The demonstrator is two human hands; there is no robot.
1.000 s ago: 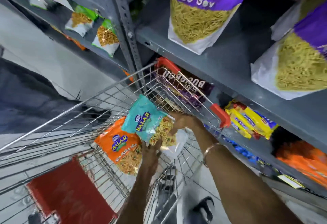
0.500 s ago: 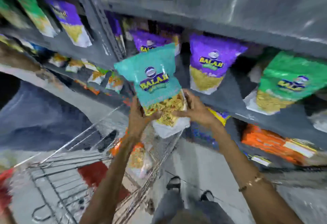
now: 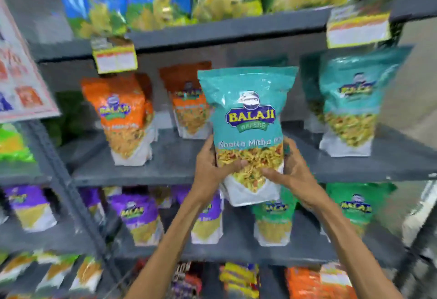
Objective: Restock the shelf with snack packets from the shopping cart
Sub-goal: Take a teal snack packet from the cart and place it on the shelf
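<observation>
The teal snack packet (image 3: 248, 119) stands upright at the centre of the view, front face toward the camera, raised in front of the middle shelf (image 3: 170, 157). Its upper part is teal with a blue-and-yellow "BALAJI WAFERS" badge and the words "Khatta Mitha" below; a clear window shows yellow mixed snack, and the base is white. The left hand (image 3: 210, 168) clasps its lower edge at 8 o'clock and the right hand (image 3: 290, 171) at 4 o'clock, thumbs across the window. The grey metal shelf runs behind it from 9 o'clock to 3 o'clock; the packet's base hangs below the shelf's front edge.
</observation>
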